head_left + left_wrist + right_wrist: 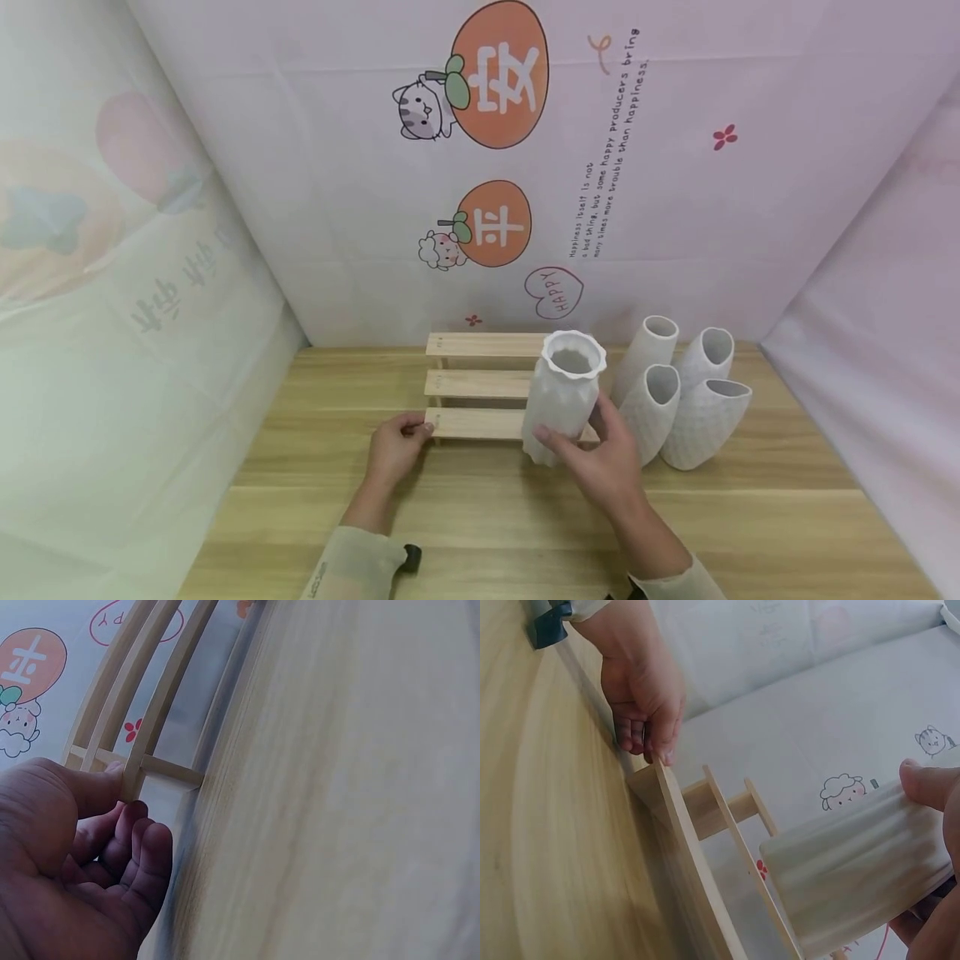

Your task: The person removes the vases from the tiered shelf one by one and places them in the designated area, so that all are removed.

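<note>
A white vase [558, 408] with a scalloped rim is gripped by my right hand [611, 458], thumb on its front and fingers round its right side. In the right wrist view the vase [862, 862] is tilted, its base close to the slats. Behind it stands a stepped wooden rack [476, 423] with three slats; the vase hides part of their right side. My left hand [397, 450] pinches the left end of the lowest front slat. In the left wrist view the thumb and a finger of that hand [82, 847] meet at the slat end.
Several white textured vases [705, 425] stand close together to the right of the rack, near my right hand. The wooden tabletop [480, 508] ends at a printed cloth backdrop [675, 208], with cloth walls on both sides.
</note>
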Demonstrator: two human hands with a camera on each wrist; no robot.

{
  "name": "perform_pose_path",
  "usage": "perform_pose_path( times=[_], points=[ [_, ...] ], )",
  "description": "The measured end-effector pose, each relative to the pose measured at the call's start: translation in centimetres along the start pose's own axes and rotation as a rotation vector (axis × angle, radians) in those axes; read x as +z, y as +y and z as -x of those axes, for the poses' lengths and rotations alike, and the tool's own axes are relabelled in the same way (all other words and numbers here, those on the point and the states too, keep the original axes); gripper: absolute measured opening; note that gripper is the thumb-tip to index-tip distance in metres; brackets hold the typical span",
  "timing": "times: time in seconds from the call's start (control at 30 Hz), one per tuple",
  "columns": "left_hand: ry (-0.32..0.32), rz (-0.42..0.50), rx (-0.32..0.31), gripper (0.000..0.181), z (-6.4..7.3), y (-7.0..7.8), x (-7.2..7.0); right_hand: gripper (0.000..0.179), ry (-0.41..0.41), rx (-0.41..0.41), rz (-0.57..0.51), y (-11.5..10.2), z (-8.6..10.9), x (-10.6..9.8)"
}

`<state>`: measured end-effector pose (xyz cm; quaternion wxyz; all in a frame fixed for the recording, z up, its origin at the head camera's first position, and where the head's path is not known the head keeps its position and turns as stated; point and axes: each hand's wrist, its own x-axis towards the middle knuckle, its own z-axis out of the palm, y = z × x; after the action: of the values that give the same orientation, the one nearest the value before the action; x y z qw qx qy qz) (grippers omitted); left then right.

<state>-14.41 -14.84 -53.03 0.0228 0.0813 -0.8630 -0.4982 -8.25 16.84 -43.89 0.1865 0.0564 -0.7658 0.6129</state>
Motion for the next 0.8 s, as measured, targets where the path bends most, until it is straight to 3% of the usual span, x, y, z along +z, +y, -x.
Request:
perform_pose_path(
  times=[0.4, 0.8],
  points=[
    [-0.004, 0.009, 0.017, 0.027, 0.1, 0.0, -0.1, 0.079, 0.074, 0.037, 0.052, 0.2, 2.6, -2.0],
    [-0.008, 0.011, 0.028, 0.028, 0.1, -0.2, -0.1, 0.079, 0.135, 0.004, 0.126, 1.3, 4.3, -4.2]
  ],
)
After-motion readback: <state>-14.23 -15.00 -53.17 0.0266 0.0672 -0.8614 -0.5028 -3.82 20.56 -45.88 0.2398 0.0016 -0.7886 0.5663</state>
